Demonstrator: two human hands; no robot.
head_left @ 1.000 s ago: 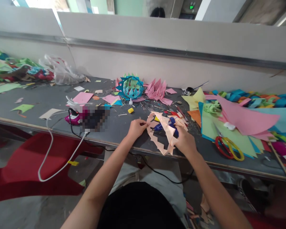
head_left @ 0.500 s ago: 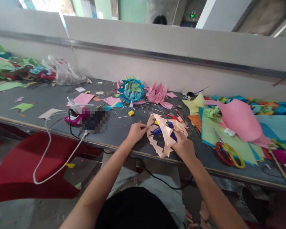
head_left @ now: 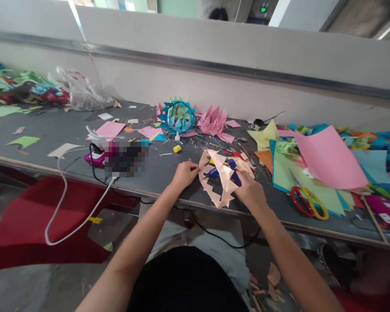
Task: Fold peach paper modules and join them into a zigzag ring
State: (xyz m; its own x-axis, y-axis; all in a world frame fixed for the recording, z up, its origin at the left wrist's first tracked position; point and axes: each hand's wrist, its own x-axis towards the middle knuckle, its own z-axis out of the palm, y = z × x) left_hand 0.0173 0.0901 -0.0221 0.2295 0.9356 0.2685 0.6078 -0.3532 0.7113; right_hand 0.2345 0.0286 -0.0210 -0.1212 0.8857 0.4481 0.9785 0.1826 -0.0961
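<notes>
A peach-coloured folded-paper ring with pointed edges [head_left: 226,178] stands near the front edge of the table. My left hand [head_left: 185,174] pinches its left side between thumb and fingers. Inside and behind the ring shows a blue hot glue gun [head_left: 213,173], its nozzle pointing left toward the pinched side. My right hand [head_left: 251,190] is closed around the glue gun's handle, partly hidden by the paper. More peach paper pieces [head_left: 246,167] lie just behind my right hand.
Behind stand a blue-green paper ring [head_left: 178,116] and a pink spiked paper piece [head_left: 212,121], with a yellow cap [head_left: 177,148] nearer. Red-and-yellow scissors [head_left: 308,201] and coloured sheets [head_left: 331,158] lie right. A magenta power strip [head_left: 95,159] with cables sits left, above a red chair [head_left: 52,216].
The view has tilted down slightly. The pink sheet on the right has shifted and lies flatter. Both hands keep their hold on the paper ring and glue gun.
</notes>
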